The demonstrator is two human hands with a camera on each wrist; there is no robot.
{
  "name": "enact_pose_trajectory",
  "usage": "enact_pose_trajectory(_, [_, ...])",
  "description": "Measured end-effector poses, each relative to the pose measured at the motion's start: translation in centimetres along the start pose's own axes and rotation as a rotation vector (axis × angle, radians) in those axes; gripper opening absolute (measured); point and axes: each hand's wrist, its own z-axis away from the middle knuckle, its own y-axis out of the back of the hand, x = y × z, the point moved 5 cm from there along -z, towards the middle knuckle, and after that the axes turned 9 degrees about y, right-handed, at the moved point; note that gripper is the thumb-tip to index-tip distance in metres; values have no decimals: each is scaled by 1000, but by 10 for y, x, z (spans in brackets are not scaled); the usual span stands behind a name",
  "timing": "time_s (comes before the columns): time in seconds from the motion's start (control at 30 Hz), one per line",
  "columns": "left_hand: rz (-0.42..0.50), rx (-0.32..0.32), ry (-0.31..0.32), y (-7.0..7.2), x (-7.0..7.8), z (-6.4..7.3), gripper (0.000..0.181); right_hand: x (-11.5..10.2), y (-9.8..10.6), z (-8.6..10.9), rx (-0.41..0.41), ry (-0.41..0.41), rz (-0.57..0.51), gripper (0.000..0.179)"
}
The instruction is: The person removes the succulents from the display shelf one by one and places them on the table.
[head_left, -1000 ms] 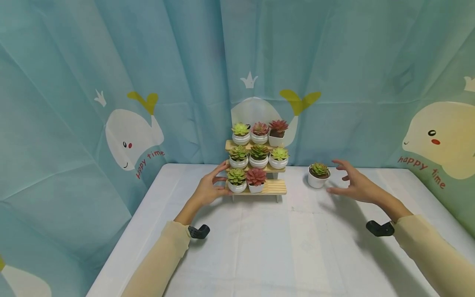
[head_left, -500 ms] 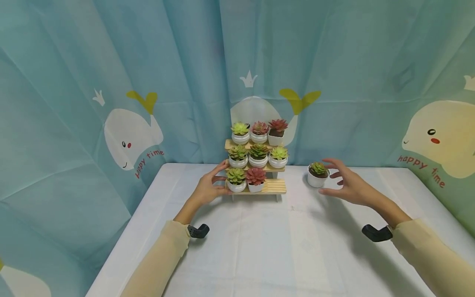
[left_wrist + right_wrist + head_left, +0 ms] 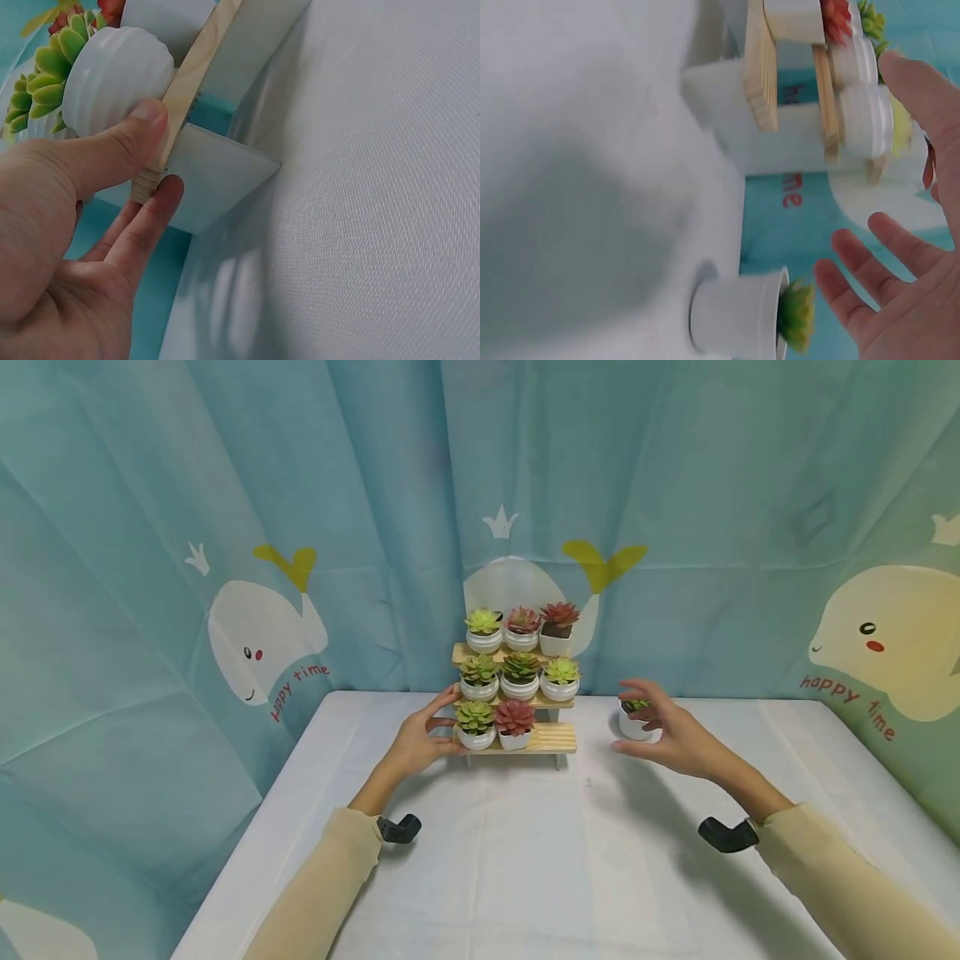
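Note:
A three-tier wooden plant stand [image 3: 555, 738] holds small succulents in white pots, with a green succulent [image 3: 476, 717] and a red succulent [image 3: 515, 717] on its lowest tier. My left hand [image 3: 417, 745] pinches the left end of that tier; in the left wrist view the thumb [image 3: 124, 146] lies on the board beside a ribbed pot [image 3: 120, 75], fingers under it. Right of the stand, one potted succulent [image 3: 634, 727] stands on the table, partly hidden by my right hand [image 3: 675, 739]. Spread and holding nothing, the fingers show beside that pot [image 3: 735, 311] in the right wrist view.
The lowest tier has bare board to the right of the red succulent. A white cloth covers the table [image 3: 525, 860]. Behind the stand hangs a blue curtain [image 3: 390, 527] printed with whales.
My right hand has moved left, from beside the lone potted succulent to in front of it, and now covers part of it. The left hand stays at the stand.

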Motion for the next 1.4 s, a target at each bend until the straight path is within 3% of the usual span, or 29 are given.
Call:
enact_pose_trajectory(0.57, [14, -19, -14, -1, 1, 2, 97, -29, -64, -26, 40, 142, -277, 91])
enact_pose_trajectory(0.9, [9, -14, -11, -1, 0, 0, 97, -31, -93, -43, 100, 119, -352, 86])
enact_pose_trajectory(1.4, [12, -14, -19, -1, -1, 0, 98, -32, -119, -61, 137, 27, -340, 76])
